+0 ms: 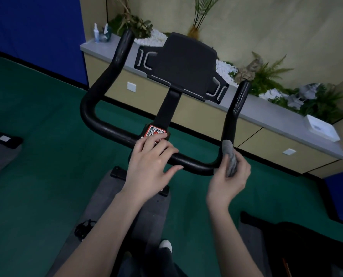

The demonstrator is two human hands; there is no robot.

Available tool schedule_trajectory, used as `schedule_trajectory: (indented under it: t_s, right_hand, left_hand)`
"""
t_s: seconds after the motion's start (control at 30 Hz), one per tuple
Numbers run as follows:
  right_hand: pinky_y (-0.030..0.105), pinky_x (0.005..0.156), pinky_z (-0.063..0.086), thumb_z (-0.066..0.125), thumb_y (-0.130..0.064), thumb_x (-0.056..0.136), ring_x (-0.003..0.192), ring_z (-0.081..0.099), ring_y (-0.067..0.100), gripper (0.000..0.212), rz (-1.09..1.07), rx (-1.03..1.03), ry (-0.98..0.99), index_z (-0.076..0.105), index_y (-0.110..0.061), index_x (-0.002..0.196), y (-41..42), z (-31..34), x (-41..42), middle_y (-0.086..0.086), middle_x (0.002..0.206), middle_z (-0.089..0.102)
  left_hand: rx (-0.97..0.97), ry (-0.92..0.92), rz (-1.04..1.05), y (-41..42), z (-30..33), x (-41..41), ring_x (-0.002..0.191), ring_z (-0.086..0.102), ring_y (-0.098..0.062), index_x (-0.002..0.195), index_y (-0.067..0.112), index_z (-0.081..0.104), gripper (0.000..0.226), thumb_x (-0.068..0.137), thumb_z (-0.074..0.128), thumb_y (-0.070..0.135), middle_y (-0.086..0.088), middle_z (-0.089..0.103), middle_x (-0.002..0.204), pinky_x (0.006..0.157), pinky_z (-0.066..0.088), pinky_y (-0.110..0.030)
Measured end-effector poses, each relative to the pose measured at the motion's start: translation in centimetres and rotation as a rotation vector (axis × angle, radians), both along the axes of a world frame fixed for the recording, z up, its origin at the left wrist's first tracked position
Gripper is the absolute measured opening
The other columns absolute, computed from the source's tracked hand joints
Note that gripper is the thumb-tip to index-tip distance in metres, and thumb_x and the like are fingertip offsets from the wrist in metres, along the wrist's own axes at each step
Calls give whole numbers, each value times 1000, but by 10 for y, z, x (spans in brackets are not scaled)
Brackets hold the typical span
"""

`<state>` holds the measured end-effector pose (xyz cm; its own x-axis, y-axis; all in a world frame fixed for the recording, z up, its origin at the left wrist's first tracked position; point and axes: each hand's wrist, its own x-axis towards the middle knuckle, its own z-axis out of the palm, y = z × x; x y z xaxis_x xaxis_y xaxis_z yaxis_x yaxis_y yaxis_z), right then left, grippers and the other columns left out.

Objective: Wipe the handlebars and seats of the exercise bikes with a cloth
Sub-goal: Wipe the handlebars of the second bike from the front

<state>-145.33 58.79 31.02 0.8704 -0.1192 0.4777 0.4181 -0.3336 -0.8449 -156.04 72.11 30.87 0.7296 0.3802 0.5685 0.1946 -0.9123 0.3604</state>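
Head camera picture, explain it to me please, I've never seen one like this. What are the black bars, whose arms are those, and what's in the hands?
The single picture comes from a camera worn on a person's head, looking forward and down, so the two bare arms are the wearer's own. The black bars are the handlebar of an exercise bike, with a dark console panel above its middle and a QR sticker on the stem. The left hand rests on the bar's middle with relaxed fingers. The right hand holds a grey cloth against the bar's right bend. Behind stands a ledge with plants and a spray bottle.
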Motion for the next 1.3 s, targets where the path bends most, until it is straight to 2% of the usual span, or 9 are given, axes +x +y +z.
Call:
schedule_trajectory:
  t_s: [0.17,0.3,0.37,0.53,0.7,0.87,1.03,1.2,1.3]
  right_hand:
    - [18,94,40,59,-12,91,107,54,20,19,75,16,-25,62,-10,110,-8,-11,-15,0,111,56]
    - [44,96,47,55,-11,95,106,58,26,17,-24,193,187,59,-10,112,-6,-2,2,14,112,59]
    - [49,97,45,53,-12,96,107,58,28,19,-39,247,243,57,-9,115,-1,-1,1,18,115,59]
    - [41,106,42,50,-17,99,123,51,18,34,29,340,308,49,-15,133,-1,-12,-28,5,132,53]
    - [21,92,47,49,-12,99,110,61,8,27,6,499,378,53,-19,124,-1,-7,-14,-2,120,63]
    - [28,92,50,46,-7,100,107,63,18,23,2,711,520,55,-13,120,2,-2,10,5,114,65]
    - [26,89,51,46,-9,100,106,64,15,27,25,734,547,55,-13,126,2,-8,-14,5,118,66]
    - [38,95,49,46,-8,100,101,64,22,22,48,850,704,58,-11,117,0,-1,-6,11,115,66]
    - [31,85,52,44,-4,100,92,64,17,20,87,906,768,59,-11,111,-7,6,11,11,110,64]
  left_hand:
    - [11,5,0,0,-1,0,121,47,-17,99,22,68,33,81,64,49,11,64,102,102,27,-35]
    - [39,34,-6,-2,1,1,121,47,-19,100,20,69,35,82,62,50,8,64,102,103,26,-36]
    - [51,36,2,-3,3,1,119,49,-22,101,17,69,38,85,58,50,5,65,102,103,27,-37]
    - [52,14,-67,-22,9,13,116,52,-23,108,12,68,38,90,54,43,0,64,105,104,29,-38]
    - [4,79,-159,-40,11,31,109,56,-23,113,11,66,38,91,52,39,-1,63,107,97,38,-38]
    - [-24,138,-155,-46,7,40,100,59,-19,115,16,66,40,92,48,44,3,64,106,92,37,-35]
    - [-6,76,-154,-45,-1,43,87,59,-15,104,23,69,31,91,53,46,10,64,93,83,35,-33]
    - [-20,52,-132,-47,-4,45,86,58,-13,101,23,69,29,90,56,46,11,64,92,84,34,-32]
    - [-27,51,-136,-47,-4,44,86,59,-13,101,23,70,30,90,54,46,11,64,93,84,33,-30]
